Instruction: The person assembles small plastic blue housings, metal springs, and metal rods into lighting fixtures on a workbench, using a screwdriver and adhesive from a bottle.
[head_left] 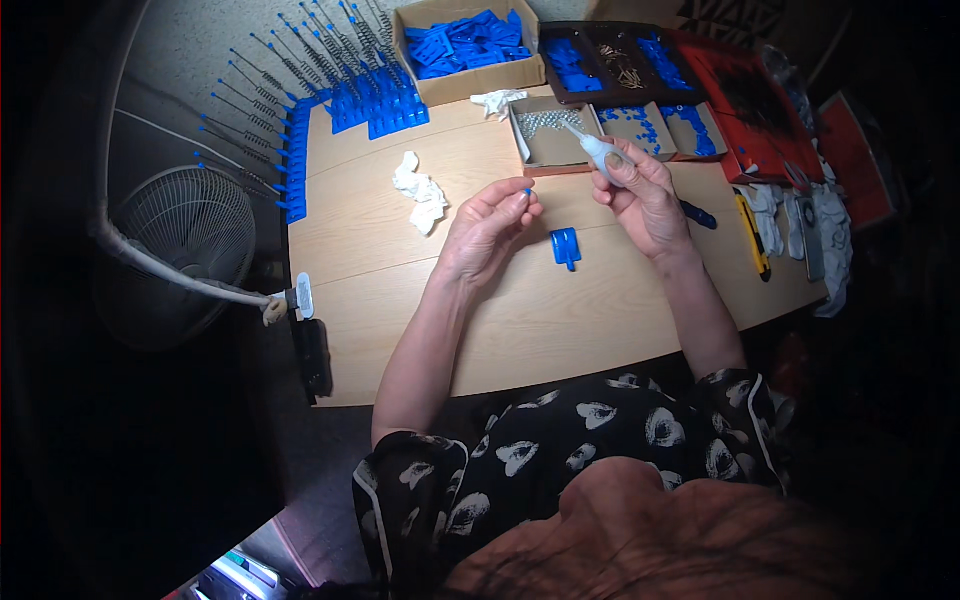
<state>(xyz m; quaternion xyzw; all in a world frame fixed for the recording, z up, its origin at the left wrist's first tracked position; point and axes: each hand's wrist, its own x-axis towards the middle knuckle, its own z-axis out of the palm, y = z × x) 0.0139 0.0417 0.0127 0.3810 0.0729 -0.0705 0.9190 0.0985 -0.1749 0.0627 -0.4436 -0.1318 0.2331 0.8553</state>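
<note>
Pinched in the fingertips of my left hand [488,232] is a small blue piece [527,191], too tiny to make out in detail. My right hand [645,200] grips a whitish squeeze bottle [603,155], its narrow nozzle pointing up and left, above the box of clear beads. On the table between my wrists lies a blue plastic part [566,247] with a short tab toward me; neither hand touches it. A dark blue object [698,214] lies beside my right wrist, partly hidden by it.
Small boxes hold clear beads [548,122], blue bits [630,128] and blue pieces [690,130]. Behind them stand a cardboard box [541,72] of blue parts and a dark tray [590,94]. Spring-like rods [262,105] stand at left. Crumpled tissue [425,197] and a yellow cutter [752,235] lie about.
</note>
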